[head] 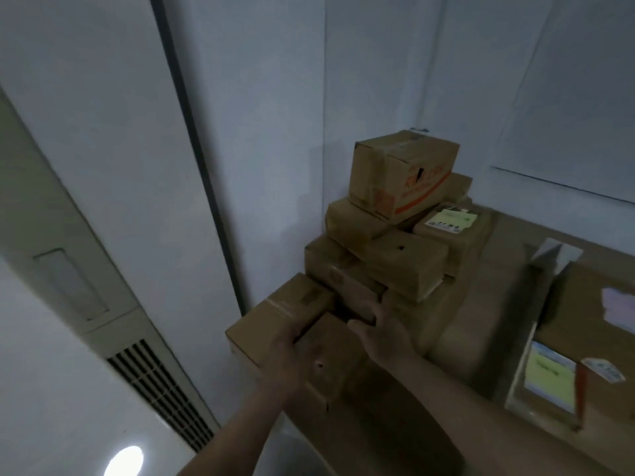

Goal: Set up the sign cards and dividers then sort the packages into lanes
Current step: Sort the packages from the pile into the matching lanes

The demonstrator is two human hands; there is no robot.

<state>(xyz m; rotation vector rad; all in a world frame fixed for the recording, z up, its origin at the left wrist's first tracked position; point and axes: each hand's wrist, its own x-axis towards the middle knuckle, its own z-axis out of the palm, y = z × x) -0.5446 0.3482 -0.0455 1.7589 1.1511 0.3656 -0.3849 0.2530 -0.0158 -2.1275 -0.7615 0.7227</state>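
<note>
1. A small package (335,352) lies at the near foot of the stack (395,255), between both hands, its long axis seemingly pointed toward the wearer.
2. Its left edge is gripped by the left hand (288,348), fingers curled.
3. The right hand (385,329) is set at its far right corner; its grip cannot be told through blur.

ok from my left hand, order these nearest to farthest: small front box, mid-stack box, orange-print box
1. small front box, gripped in the left hand
2. mid-stack box, up and right
3. orange-print box, top of the pile, at the back
</note>
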